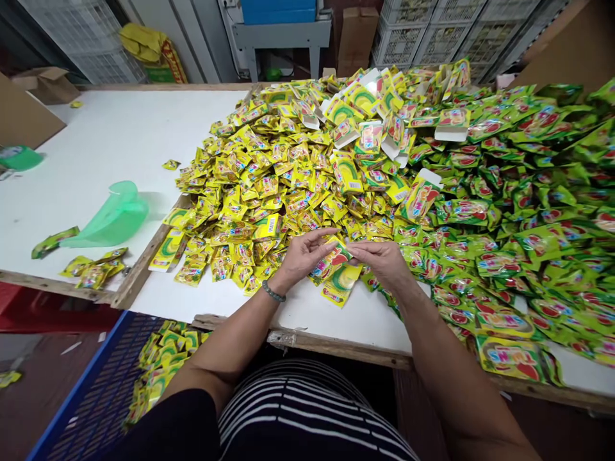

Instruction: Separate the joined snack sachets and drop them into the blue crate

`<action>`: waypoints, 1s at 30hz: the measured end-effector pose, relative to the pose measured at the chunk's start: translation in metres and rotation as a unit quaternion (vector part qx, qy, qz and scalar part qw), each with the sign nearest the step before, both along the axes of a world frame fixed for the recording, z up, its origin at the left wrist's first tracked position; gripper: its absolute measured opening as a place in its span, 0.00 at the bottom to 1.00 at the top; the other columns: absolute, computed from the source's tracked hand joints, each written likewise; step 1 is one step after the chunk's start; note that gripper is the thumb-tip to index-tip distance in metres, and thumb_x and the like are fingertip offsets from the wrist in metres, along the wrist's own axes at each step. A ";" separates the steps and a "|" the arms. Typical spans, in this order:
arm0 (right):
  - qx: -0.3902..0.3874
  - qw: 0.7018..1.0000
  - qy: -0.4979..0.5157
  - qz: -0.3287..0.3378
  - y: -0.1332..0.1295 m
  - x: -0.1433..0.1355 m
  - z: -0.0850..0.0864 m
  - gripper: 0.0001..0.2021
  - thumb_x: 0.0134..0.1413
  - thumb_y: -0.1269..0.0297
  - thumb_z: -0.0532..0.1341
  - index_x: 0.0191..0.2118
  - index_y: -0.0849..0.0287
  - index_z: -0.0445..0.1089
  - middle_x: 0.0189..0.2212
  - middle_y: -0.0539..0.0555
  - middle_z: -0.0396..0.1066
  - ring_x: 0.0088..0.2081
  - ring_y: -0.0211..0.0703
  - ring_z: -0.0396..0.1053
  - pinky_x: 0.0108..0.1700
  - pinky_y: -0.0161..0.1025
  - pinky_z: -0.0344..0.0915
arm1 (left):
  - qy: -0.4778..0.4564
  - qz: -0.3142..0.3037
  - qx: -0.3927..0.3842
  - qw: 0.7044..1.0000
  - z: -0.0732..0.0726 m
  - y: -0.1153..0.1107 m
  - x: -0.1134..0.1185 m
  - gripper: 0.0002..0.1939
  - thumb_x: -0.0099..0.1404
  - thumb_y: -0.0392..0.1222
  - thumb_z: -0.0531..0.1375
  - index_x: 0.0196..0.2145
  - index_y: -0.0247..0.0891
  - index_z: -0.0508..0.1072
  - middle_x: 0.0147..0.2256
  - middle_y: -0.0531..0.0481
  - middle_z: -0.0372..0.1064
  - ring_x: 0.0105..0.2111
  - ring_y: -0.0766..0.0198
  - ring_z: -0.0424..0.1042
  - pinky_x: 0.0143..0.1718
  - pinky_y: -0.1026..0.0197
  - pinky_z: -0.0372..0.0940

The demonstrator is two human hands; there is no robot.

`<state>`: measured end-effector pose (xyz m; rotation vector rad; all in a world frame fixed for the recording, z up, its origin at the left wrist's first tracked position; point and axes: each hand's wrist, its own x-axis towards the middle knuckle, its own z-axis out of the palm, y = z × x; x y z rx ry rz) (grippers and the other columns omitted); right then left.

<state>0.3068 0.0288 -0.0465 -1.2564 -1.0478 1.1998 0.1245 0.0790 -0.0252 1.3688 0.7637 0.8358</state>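
My left hand [306,255] and my right hand [377,257] meet over the table's front edge, both closed on one small yellow and green box [332,261] with a red fruit picture. The left thumb and fingers grip its left side; the right fingertips pinch its upper right corner. Just below it a flat yellow box [342,285] lies on the white tabletop. Beyond my hands rises a heap of small yellow packets [250,166], with several flat boxes [346,173] on top. Green packets [528,237] are piled to the right.
On the left table section are a translucent green scoop [113,218] and a few loose packets [96,269]. A wooden strip [147,262] divides the tabletop. Below, a blue crate [91,397] holds yellow boxes [163,358]. White crates [403,38] are stacked behind the table.
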 end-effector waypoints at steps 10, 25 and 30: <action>0.093 0.992 -0.040 -0.080 -0.005 -0.025 -0.004 0.12 0.53 0.53 0.63 0.36 0.53 0.79 0.35 0.53 0.78 0.35 0.46 0.74 0.38 0.45 0.73 | -0.052 0.095 -0.014 0.994 -0.011 -0.001 0.006 0.23 0.55 0.54 0.66 0.44 0.36 0.77 0.25 0.53 0.67 0.24 0.68 0.63 0.28 0.64 0.59; -0.020 0.998 0.003 0.062 -0.005 0.013 0.004 0.12 0.43 0.54 0.71 0.34 0.53 0.81 0.36 0.53 0.80 0.34 0.44 0.76 0.37 0.39 0.75 | 0.038 0.007 0.088 0.995 -0.001 0.002 -0.005 0.19 0.60 0.51 0.63 0.43 0.35 0.78 0.20 0.55 0.60 0.19 0.73 0.52 0.21 0.67 0.47; -0.050 0.993 0.011 0.104 -0.005 0.020 0.004 0.12 0.38 0.54 0.73 0.32 0.51 0.81 0.33 0.52 0.80 0.31 0.43 0.76 0.36 0.40 0.76 | 0.072 -0.037 0.088 0.993 -0.004 0.004 -0.005 0.19 0.62 0.51 0.62 0.44 0.35 0.78 0.22 0.53 0.64 0.19 0.73 0.50 0.20 0.66 0.45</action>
